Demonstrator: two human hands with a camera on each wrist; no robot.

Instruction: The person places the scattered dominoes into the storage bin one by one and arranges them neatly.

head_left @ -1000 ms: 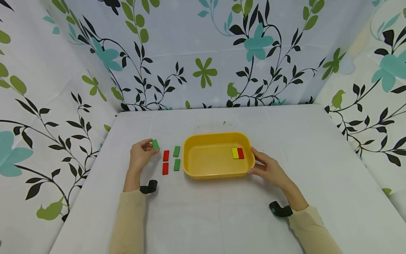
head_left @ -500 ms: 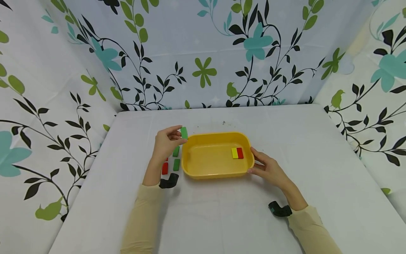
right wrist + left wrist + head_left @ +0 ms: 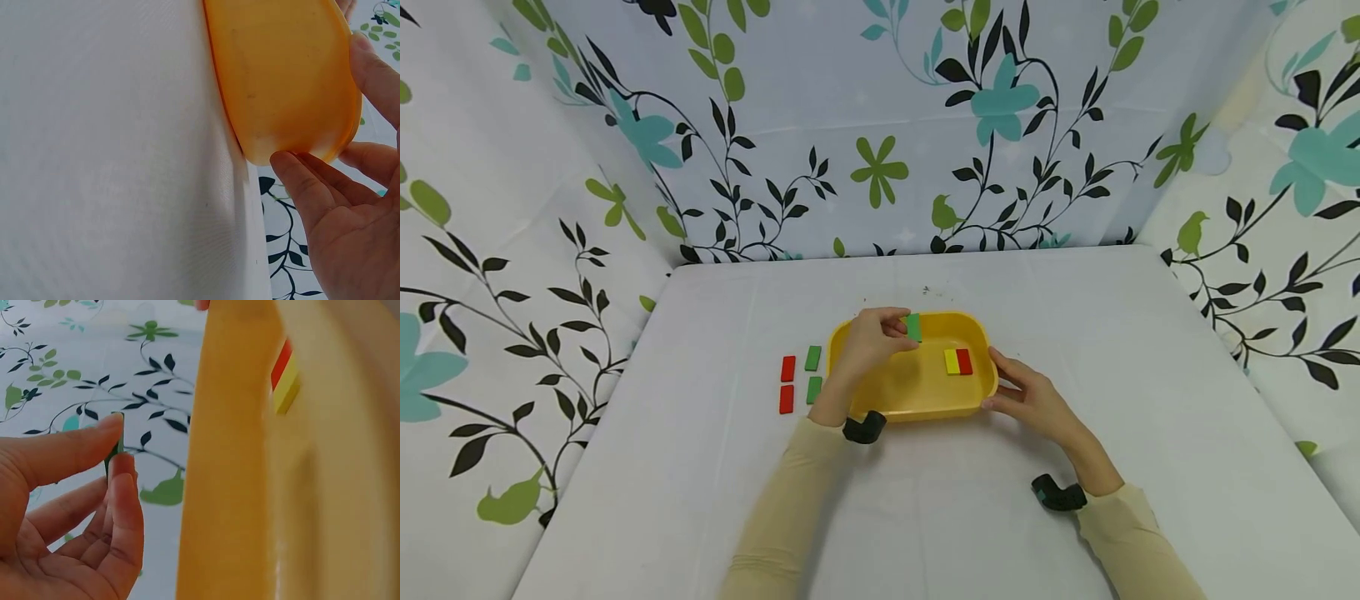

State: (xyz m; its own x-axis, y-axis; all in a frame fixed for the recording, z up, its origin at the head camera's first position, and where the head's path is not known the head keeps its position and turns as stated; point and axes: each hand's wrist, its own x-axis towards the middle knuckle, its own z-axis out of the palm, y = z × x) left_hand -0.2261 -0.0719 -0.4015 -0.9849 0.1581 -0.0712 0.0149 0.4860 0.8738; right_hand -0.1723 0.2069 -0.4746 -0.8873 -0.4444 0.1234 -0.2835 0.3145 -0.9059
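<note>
In the head view my left hand [image 3: 874,340] is over the far left part of a yellow tray [image 3: 917,410]. Thumb and fingertips pinch a small green block [image 3: 913,327], which shows edge-on and dark in the left wrist view. My right hand [image 3: 1033,398] holds the tray's right end, thumb and fingers spread against its outer wall, as the right wrist view also shows. Inside the tray, toward the right, a yellow block [image 3: 952,362] and a red block [image 3: 965,362] lie side by side.
Left of the tray two red blocks [image 3: 787,398] lie in a column, beside two green blocks [image 3: 813,358]. All rest on a white-covered table [image 3: 955,508]. A leaf-patterned cloth [image 3: 820,108] hangs behind it and along both sides.
My left hand has carried the green block rightward, from left of the loose blocks to over the tray. The right hand has stayed at the tray's end.
</note>
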